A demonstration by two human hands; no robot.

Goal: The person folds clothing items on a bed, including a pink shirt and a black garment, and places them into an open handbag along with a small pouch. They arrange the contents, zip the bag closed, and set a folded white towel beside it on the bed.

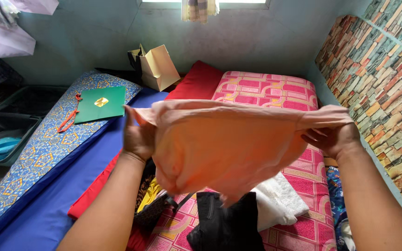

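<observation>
I hold a peach-orange cloth garment (224, 144) stretched in the air above a bed. My left hand (138, 137) grips its left edge and my right hand (333, 135) pinches its right corner. The cloth hangs slack in the middle and hides part of the bed below. Under it lie a black bag (224, 223), a white folded cloth (278, 200) and a dark patterned piece (152, 211).
The bed has a pink patterned sheet (275, 90) and a red pillow (198, 81). To the left lies a blue mattress (47, 153) with a green paper bag (101, 104). A beige paper bag (157, 67) stands by the wall. A brick-patterned wall (387, 79) runs on the right.
</observation>
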